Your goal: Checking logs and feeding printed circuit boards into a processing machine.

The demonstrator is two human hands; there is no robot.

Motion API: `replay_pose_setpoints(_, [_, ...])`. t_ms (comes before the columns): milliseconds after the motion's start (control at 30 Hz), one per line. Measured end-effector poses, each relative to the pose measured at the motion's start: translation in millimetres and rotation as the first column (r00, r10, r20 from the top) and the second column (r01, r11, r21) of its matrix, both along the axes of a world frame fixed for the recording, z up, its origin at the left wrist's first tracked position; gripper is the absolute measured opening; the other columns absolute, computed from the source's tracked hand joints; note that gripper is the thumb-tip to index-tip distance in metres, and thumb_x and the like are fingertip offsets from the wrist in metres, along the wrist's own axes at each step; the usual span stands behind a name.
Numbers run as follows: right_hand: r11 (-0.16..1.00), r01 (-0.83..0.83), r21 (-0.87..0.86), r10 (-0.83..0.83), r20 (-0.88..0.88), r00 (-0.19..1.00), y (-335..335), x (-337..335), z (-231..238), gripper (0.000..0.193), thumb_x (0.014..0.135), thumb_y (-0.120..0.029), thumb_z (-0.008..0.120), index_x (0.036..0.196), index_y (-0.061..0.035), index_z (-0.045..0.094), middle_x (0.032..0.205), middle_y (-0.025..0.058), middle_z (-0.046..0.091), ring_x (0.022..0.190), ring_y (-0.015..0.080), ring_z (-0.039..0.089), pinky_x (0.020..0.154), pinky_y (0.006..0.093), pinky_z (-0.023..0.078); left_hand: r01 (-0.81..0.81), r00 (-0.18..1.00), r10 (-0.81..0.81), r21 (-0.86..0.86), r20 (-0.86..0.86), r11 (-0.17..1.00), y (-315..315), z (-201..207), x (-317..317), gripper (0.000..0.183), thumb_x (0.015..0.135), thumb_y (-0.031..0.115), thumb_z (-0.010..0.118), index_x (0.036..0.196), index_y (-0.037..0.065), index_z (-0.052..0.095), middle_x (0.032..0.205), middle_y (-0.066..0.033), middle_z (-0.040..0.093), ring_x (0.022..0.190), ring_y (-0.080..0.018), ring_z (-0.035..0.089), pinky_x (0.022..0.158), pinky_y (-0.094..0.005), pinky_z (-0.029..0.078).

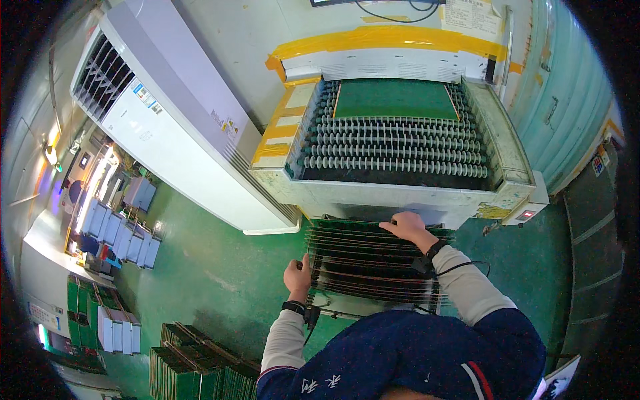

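We stand at the outfeed of a roller conveyor machine with both hands on a slotted rack of green circuit boards.

Our left hand [297,273] is clenched around the left edge of the rack [373,263], while our right hand [407,225] lies flat, fingers spread, on the tops of the boards at the rack's far end, gripping nothing that we can see. The rack sits on the floor just below the machine's [400,193] pale, stained front lip. On the rollers above, a green panel [395,99] lies at the far end. The floor [220,273] is painted green and scuffed. A white standing air conditioner [167,113] is to our left, more stacked boards [200,370] lie at lower left, and yellow tape [387,39] edges the machine's housing.
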State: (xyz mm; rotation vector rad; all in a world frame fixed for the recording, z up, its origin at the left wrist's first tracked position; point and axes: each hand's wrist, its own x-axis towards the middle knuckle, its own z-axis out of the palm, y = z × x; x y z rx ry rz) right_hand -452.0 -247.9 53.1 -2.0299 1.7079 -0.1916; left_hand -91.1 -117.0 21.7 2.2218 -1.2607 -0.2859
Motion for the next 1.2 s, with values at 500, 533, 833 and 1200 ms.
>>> replay_pose_setpoints(500, [0.999,-0.017,0.030,0.018,-0.039,0.999,-4.2,-0.2,1.3,0.072,0.082,-0.077,0.051,0.089,-0.0096,0.074,0.091,0.0166,0.072,0.090,0.0385,0.068,0.081,0.0499,0.053,0.014,1.000,-0.015,-0.019,-0.012,1.000,0.6,1.4,-0.1,0.059,0.088,0.057,0.061,0.076,-0.001,0.061,0.073,-0.0227,0.064,0.073,-0.0434,0.062,0.065,-0.0515,0.048])
replay_pose_setpoints(533, [0.999,-0.013,0.030,0.014,-0.023,1.000,-2.9,-0.2,0.7,0.072,0.082,-0.077,0.051,0.088,-0.0093,0.073,0.091,0.0166,0.072,0.090,0.0385,0.068,0.081,0.0499,0.053,0.015,0.999,-0.015,-0.016,-0.033,1.000,1.6,1.0,-0.3,0.058,0.088,0.056,0.062,0.077,-0.001,0.061,0.073,-0.0229,0.064,0.073,-0.0437,0.062,0.065,-0.0516,0.047])
replay_pose_setpoints(833, [1.000,-0.005,-0.022,0.005,-0.017,1.000,-2.0,1.1,-2.3,0.068,0.083,-0.073,0.054,0.085,-0.0084,0.073,0.082,0.0144,0.070,0.080,0.0355,0.067,0.072,0.0468,0.051,0.006,1.000,-0.005,0.039,-0.023,0.999,0.1,-0.9,0.9,0.058,0.090,0.055,0.060,0.078,-0.001,0.062,0.072,-0.0238,0.062,0.071,-0.0442,0.060,0.063,-0.0513,0.045])
replay_pose_setpoints(1200, [1.000,-0.001,-0.023,0.000,-0.014,1.000,-1.6,1.5,-4.1,0.067,0.083,-0.073,0.056,0.084,-0.0084,0.073,0.082,0.0146,0.070,0.082,0.0355,0.067,0.072,0.0466,0.051,0.016,1.000,-0.017,-0.021,-0.018,1.000,0.6,-5.4,3.3,0.056,0.090,0.054,0.062,0.074,0.000,0.062,0.071,-0.0196,0.064,0.069,-0.0409,0.062,0.063,-0.0501,0.046])
